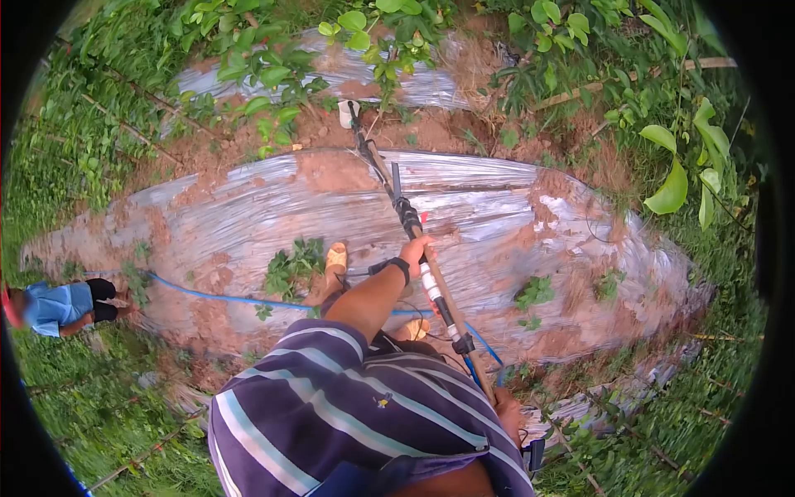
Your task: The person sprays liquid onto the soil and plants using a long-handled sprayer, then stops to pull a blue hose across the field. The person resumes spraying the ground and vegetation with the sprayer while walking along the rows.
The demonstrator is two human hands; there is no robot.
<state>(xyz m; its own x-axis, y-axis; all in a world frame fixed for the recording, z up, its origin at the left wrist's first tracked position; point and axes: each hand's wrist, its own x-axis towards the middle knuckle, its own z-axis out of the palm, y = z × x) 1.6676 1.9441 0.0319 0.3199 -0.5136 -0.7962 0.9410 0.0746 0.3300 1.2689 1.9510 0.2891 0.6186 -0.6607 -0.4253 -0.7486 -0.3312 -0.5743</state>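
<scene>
The left hand (414, 248) and right hand (507, 407) are clenching a long-handled tool (404, 209), its head reaching soil beyond the plastic-sheeted bed (273, 199), which seems only partly soil-covered.

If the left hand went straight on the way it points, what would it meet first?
The left hand would probably meet the silver plastic sheet, beyond the tool handle it grips; depth unclear.

Outdoor farm plot, raised veg bed.
Red soil (331, 170) w/ silver plastic mulch sheet (489, 215) over it, blue hose (215, 296) running along, small plants (290, 265) poking thru sheet, grass (83, 414) + leafy bushes (265, 50) all around, long-handled tool (404, 211) over bed.
</scene>
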